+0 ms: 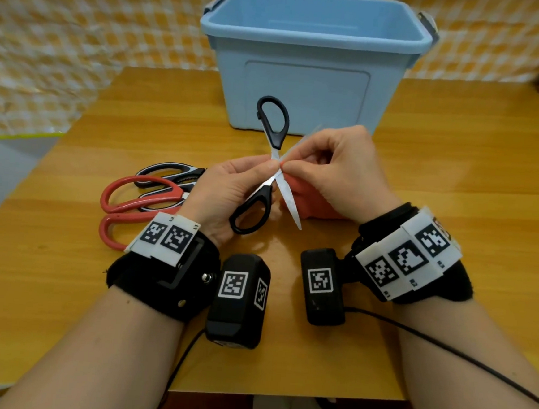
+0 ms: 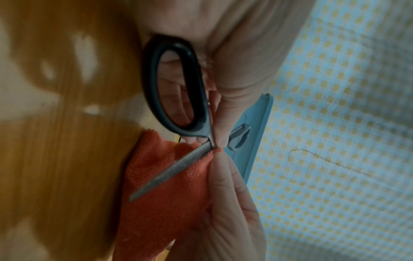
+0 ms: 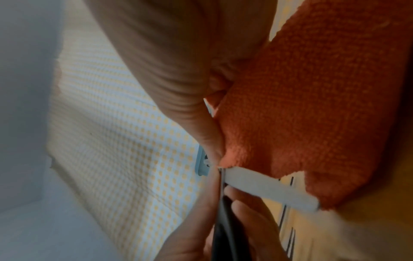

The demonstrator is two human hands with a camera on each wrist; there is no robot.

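Observation:
Black-handled scissors are spread wide open above the wooden table, one handle loop pointing up and one blade pointing down toward me. My left hand pinches them at the pivot, its thumb on top. My right hand pinches an orange cloth against the pivot, and the cloth hangs under that hand. In the left wrist view the blade lies across the cloth. The right wrist view shows the cloth draped over the pale blade.
A light blue plastic bin stands open just behind the hands. Red-handled scissors and black-and-grey scissors lie on the table to the left. A yellow checked cloth hangs behind the table.

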